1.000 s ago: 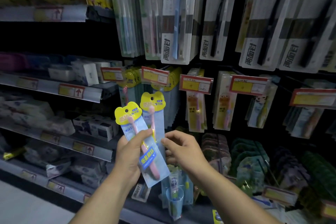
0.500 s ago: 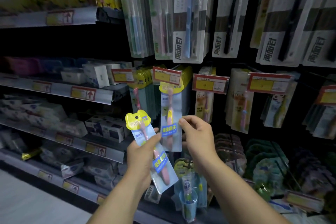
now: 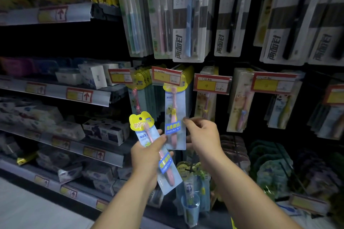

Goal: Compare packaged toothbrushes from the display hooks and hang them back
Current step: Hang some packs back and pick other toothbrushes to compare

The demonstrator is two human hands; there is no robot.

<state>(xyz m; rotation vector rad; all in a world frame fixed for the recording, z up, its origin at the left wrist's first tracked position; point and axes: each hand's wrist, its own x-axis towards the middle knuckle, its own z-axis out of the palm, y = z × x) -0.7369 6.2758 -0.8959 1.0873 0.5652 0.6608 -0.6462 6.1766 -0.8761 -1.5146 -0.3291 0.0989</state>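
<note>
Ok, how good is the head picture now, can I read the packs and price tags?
Head view: dim light, left shelves sinking into black; print on the tilted pack in the left hand and the upright pack the right hand pinches reads clearly; price tags soft, small print unreadable; wide-angle bows the edges.

Both toothbrush packs (image 3: 156,152) are glossy clear plastic (yellow card tops); price tags (image 3: 166,75) matt paper.

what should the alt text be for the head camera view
A person's left hand grips a pink toothbrush pack with a yellow header, while the right hand pinches the edge of a matching pack held up among the hanging packs, its top behind a price tag. Dim shelves of boxes stand to the left.
</note>
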